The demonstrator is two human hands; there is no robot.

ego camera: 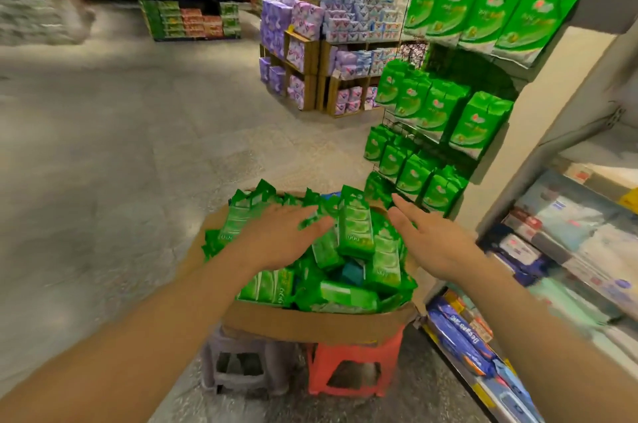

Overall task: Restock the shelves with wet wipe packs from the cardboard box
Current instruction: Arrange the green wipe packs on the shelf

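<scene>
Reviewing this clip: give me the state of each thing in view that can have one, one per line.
Cardboard box: open, heaped with green packs, resting on two stools.
Wet wipe packs: jumbled, some upright, some flat.
Left hand: open, fingers straight, over the packs.
Right hand: open, holding nothing.
Wire rack: rows filled with green packs.
Red stool: upright.
Grey stool: upright.

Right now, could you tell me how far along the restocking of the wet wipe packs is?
Done: the wire rack on the right already holds rows of green packs. In hand: nothing yet; the left hand rests flat on the packs in the cardboard box, and the right hand is open beside an upright pack. Left: the box is heaped full, so most of the job remains.
</scene>
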